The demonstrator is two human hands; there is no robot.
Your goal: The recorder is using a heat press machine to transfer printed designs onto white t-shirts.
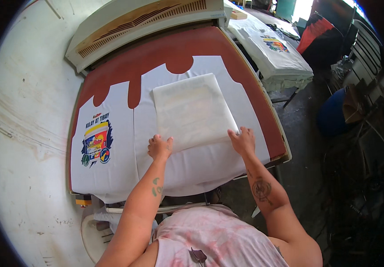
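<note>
A pale sheet of transfer paper, with a faint print showing through, lies over a white shirt panel. At its near left corner my left hand is closed, fingers curled on the edge. My right hand pinches the near right corner between thumb and fingers. To the left lies a second white shirt panel with a colourful printed picture of a bucket. Both panels rest on the red-brown bed of a heat press.
The press's cream housing with vents spans the far side. At the far right, a stack of white printed shirt panels sits on a table. A blue drum and a metal-backed chair stand right. A white chair is below left.
</note>
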